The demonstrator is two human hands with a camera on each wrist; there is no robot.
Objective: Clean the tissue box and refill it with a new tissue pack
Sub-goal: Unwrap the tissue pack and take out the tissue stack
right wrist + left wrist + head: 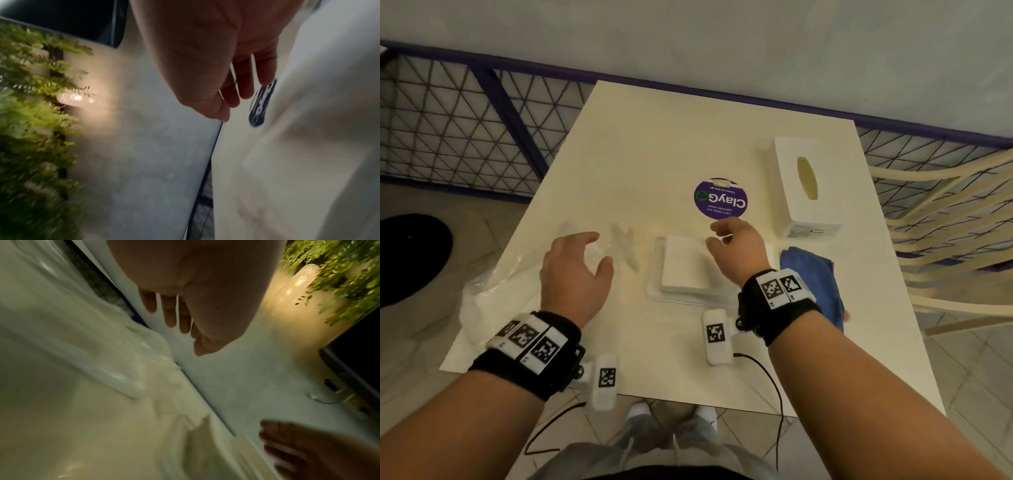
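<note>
Your left hand hovers over the clear wrapper, fingers loose, gripping nothing. Your right hand hangs above the tissues, fingers relaxed and empty too. From the head view alone you get the box standing at the table's far right, slot up, with the blue cloth near it and a purple sticker mid-table. The wrist views add what the head misses: a leafy wall and a warm lamp. Mesh fencing and a slatted chair flank the table.
</note>
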